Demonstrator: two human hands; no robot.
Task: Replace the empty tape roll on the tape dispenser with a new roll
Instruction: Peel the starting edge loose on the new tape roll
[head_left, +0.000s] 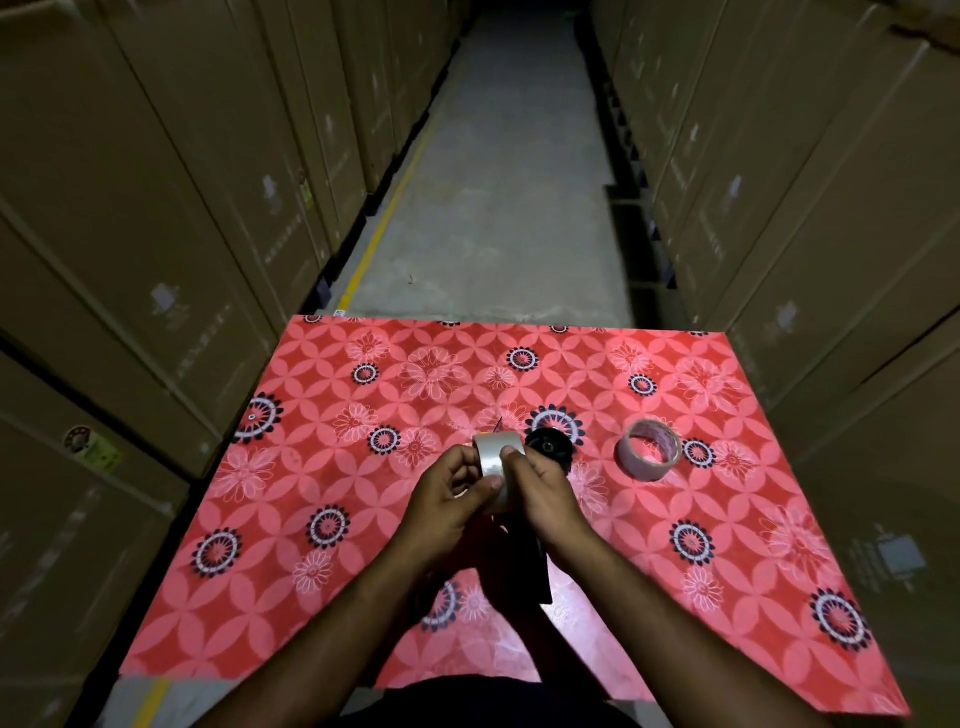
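Tape roll (494, 467) pinched by left hand (451, 499) and right hand (545, 493) above bench centre; seat squarely on dispenser hub (548, 447).

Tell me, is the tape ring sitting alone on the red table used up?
Used up, it looks like. The ring lying flat on the table shows only a thin, pale wall around a wide hole, like a bare core, but dim light leaves some doubt.

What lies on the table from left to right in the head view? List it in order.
Left hand → tape roll held in both hands → right hand → black dispenser wheel → loose roll lying on the tablecloth.
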